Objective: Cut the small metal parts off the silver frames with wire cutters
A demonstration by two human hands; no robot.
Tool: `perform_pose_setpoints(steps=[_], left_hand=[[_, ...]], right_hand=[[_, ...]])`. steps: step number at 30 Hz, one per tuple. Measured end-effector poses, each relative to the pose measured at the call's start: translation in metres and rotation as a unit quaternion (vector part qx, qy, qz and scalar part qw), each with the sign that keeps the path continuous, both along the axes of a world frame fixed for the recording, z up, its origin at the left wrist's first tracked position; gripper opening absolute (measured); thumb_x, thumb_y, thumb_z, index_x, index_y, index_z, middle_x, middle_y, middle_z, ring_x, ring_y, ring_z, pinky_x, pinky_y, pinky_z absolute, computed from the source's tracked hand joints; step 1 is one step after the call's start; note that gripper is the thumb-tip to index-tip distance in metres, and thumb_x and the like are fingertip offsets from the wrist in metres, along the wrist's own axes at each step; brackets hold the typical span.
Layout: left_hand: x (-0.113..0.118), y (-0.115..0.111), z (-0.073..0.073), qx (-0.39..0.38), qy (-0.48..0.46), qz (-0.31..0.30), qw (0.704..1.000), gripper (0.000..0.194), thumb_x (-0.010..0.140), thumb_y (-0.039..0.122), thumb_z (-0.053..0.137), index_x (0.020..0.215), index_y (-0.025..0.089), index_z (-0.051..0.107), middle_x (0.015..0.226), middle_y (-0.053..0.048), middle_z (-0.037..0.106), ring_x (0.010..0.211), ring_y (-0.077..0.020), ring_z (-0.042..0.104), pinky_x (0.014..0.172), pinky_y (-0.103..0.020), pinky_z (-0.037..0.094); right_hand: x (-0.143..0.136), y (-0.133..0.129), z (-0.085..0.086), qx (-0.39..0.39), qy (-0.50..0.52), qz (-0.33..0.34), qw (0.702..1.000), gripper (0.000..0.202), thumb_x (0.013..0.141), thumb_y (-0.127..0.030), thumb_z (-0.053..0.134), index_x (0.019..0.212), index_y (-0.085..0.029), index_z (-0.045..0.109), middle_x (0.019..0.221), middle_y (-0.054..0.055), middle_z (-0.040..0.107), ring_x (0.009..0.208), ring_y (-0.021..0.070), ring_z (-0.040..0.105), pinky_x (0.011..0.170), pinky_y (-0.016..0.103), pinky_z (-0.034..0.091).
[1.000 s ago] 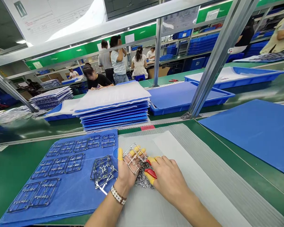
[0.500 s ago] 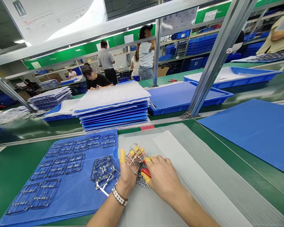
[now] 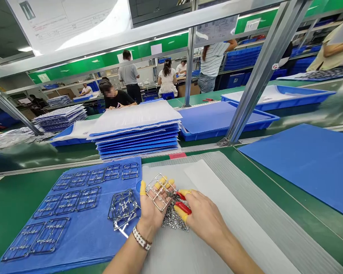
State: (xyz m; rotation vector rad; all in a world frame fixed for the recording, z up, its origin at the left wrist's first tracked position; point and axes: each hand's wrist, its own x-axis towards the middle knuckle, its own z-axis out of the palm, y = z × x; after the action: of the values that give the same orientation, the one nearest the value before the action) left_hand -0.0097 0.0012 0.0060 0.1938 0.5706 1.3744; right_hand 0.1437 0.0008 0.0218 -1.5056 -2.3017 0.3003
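Note:
My left hand (image 3: 153, 207), palm up with yellow finger covers, holds a silver wire frame (image 3: 160, 193) across its fingers. My right hand (image 3: 201, 213) is closed around red-handled pliers (image 3: 183, 207), whose tip is hidden near the frame's right edge. A heap of small silver chain (image 3: 175, 219) lies between and below the hands on the pale sheet. Left of my left hand, a pile of wire frames (image 3: 122, 207) rests on the blue sheet (image 3: 82, 243). Several dark-looking frames (image 3: 87, 198) lie in rows there.
Behind the bench edge stands a stack of blue and white sheets (image 3: 137, 125), with a blue tray (image 3: 211, 114) beside it. A metal post (image 3: 254, 83) rises at the right, near a blue board (image 3: 308, 163). Several people are in the background.
The pliers and my right hand have moved slightly right, and the wire frame shows more fully on my left palm. In the background, a person in a striped top has moved right.

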Motion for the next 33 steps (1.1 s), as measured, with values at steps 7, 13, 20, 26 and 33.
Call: perform_pose_setpoints(steps=[7, 13, 20, 26, 33], left_hand=[[0.004, -0.003, -0.005, 0.006, -0.010, 0.015, 1.000, 0.063, 0.085, 0.059, 0.038, 0.114, 0.008, 0.061, 0.121, -0.018, 0.060, 0.091, -0.0235, 0.063, 0.083, -0.036, 0.049], [0.011, -0.005, -0.008, 0.025, -0.007, 0.026, 0.999, 0.058, 0.086, 0.055, 0.041, 0.115, 0.010, 0.061, 0.112, -0.014, 0.065, 0.103, -0.0261, 0.060, 0.092, -0.037, 0.045], [0.013, -0.006, -0.009, 0.007, 0.004, 0.057, 0.998, 0.051, 0.088, 0.053, 0.040, 0.111, 0.014, 0.064, 0.118, -0.011, 0.063, 0.110, -0.0252, 0.057, 0.098, -0.037, 0.042], [0.013, -0.006, -0.008, 0.006, -0.009, 0.060, 0.998, 0.052, 0.088, 0.054, 0.040, 0.116, 0.015, 0.061, 0.119, -0.011, 0.062, 0.109, -0.0244, 0.057, 0.097, -0.036, 0.042], [0.006, -0.001, -0.006, 0.003, -0.013, 0.056, 0.998, 0.059, 0.086, 0.059, 0.038, 0.114, 0.012, 0.060, 0.108, -0.016, 0.066, 0.099, -0.0263, 0.062, 0.091, -0.040, 0.046]], right_hand=[[-0.007, 0.009, -0.030, 0.090, 0.220, -0.010, 0.971, 0.026, 0.080, -0.020, 0.049, 0.105, -0.019, 0.055, 0.095, 0.007, 0.065, 0.084, 0.0185, 0.062, 0.073, 0.032, 0.051], [-0.034, 0.016, -0.044, 0.128, 0.195, -0.029, 0.972, 0.033, 0.078, -0.018, 0.050, 0.111, -0.016, 0.053, 0.095, 0.010, 0.066, 0.089, 0.0225, 0.062, 0.076, 0.038, 0.050], [-0.040, 0.021, -0.053, -0.004, 0.233, -0.075, 0.970, 0.048, 0.081, -0.023, 0.047, 0.127, -0.015, 0.043, 0.105, 0.010, 0.065, 0.097, 0.0224, 0.061, 0.081, 0.039, 0.050], [-0.038, 0.022, -0.050, -0.086, 0.285, -0.079, 0.951, 0.054, 0.079, -0.027, 0.048, 0.132, -0.018, 0.039, 0.109, 0.007, 0.064, 0.096, 0.0195, 0.062, 0.085, 0.038, 0.049], [-0.029, 0.025, -0.049, -0.076, 0.412, -0.091, 0.903, 0.052, 0.077, -0.035, 0.054, 0.126, -0.018, 0.047, 0.110, 0.010, 0.065, 0.098, 0.0204, 0.062, 0.089, 0.039, 0.048]])
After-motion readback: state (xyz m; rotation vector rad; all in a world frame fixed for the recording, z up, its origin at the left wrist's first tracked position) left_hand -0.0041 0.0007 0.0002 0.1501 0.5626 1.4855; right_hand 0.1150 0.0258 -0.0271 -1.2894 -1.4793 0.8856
